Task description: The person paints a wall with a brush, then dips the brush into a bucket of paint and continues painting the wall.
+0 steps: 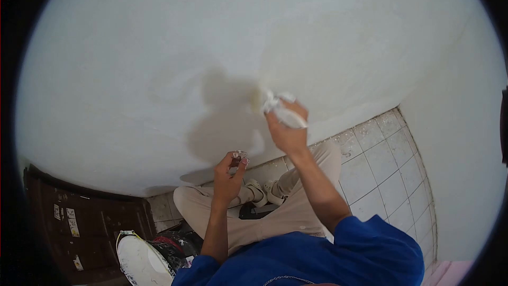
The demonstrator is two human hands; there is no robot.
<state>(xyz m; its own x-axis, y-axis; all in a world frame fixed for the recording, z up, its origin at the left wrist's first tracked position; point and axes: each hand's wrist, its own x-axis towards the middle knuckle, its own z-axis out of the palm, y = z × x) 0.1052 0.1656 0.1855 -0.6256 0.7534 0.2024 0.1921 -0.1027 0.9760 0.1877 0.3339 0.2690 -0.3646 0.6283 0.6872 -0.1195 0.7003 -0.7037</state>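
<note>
My right hand is closed round a paintbrush, its pale handle smeared with white and its yellowish head against or very near the white wall. Motion blurs the brush, so contact cannot be told for certain. My left hand is raised in front of the wall's lower part, above my lap. Its fingers are half curled, with the thumb apart from them and white smears on the tips. Nothing clear shows between them.
A white-topped paint bucket stands at the lower left, near a dark brown door. Floor tiles with white specks run along the wall's foot to a corner at the right. My bent legs are close to the wall.
</note>
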